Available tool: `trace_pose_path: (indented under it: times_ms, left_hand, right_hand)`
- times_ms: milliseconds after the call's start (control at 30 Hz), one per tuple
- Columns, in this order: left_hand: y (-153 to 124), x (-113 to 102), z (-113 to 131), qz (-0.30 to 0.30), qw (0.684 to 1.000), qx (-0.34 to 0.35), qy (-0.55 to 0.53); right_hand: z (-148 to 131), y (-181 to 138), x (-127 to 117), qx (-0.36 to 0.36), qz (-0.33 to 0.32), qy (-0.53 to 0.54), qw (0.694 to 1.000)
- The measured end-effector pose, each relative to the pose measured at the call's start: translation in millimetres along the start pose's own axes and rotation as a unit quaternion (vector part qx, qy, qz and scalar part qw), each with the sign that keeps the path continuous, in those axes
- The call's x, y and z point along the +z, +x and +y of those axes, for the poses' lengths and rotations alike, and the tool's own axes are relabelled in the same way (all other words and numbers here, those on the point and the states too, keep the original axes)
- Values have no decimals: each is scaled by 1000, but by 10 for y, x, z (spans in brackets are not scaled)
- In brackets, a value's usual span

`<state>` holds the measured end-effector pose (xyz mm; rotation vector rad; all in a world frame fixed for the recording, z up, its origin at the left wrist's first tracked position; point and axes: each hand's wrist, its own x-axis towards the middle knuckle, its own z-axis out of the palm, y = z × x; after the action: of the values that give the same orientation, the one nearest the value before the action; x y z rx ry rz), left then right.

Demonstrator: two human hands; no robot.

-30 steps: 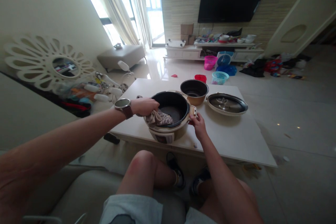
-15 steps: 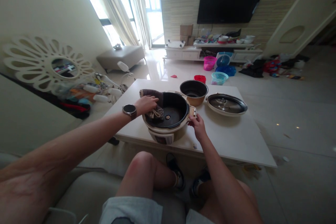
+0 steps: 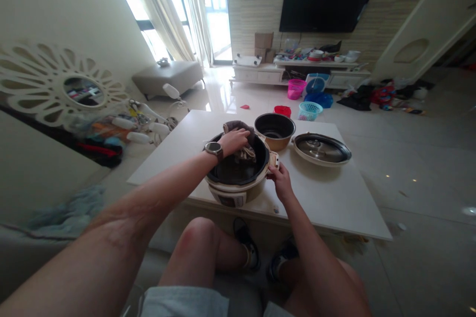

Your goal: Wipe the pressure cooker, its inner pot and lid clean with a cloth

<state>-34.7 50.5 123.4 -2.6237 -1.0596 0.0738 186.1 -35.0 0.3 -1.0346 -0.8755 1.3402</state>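
Observation:
An electric pressure cooker body (image 3: 238, 193), lidless, stands at the near edge of the white table (image 3: 342, 198). Its dark inside faces up. My left hand (image 3: 235, 141), a watch on its wrist, grips a brown-grey cloth (image 3: 240, 126) against the far inner wall of the cooker. Part of the cloth hangs below my fingers into the cavity. My right hand (image 3: 279, 178) is closed around the cooker's side handle (image 3: 274, 160). Behind the cooker stands the inner pot (image 3: 274, 133), dark inside and golden outside. To the right lies the detached lid (image 3: 322, 151), its underside up.
Red, pink (image 3: 296, 89) and light-blue baskets (image 3: 310, 111) stand on the floor beyond the table. A lamp with several white shades (image 3: 159, 129) is at the left. A grey bench (image 3: 169, 78) sits by the window, and a cluttered TV cabinet (image 3: 256, 75) lines the far wall.
My left hand has moved to the right with the cloth, from the left inner wall of the cooker to its far side. My right hand stays on the handle.

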Motion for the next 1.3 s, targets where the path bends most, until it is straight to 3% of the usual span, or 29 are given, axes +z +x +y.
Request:
trace_pose_path:
  times_ms: [133,333,433,567,700,833,900,1000,1067,1133,1233,1300]
  left_hand:
    - [56,20,123,15,998,53,9]
    - [-264,2,-77,-63,997,-34,18]
    - [-466,-127,-79,-110,991,-77,9]
    - [-610,-360,89,-196,975,-105,-15]
    - [-574,-546,279,-256,946,-123,-157]
    - [-411,-539,499,-217,868,-178,-410]
    - [-297,-459,626,-150,808,-242,-516]
    - [-98,-327,778,-14,689,-391,-610]
    - [30,-273,829,72,642,-440,-624]
    - [127,-259,854,113,663,-433,-600]
    - [165,-293,896,87,776,-359,-511]
    - [114,-339,936,66,829,-298,-468]
  right_hand:
    - [11,0,3,0,-2,-5,1000]
    - [-34,-32,16,6,-2,-8,1000]
    - [-32,-33,15,4,-1,-9,1000]
    - [-12,-28,10,4,0,-7,1000]
    - [-15,-37,18,10,-2,-4,1000]
    - [-26,-38,32,14,3,7,1000]
    - [-25,-31,33,16,4,6,1000]
    - [-19,-17,29,19,2,4,1000]
    - [-15,-7,24,22,0,3,1000]
    - [-10,3,20,25,0,1,1000]
    - [2,18,14,25,1,-1,1000]
    - [14,23,10,21,-1,-2,1000]
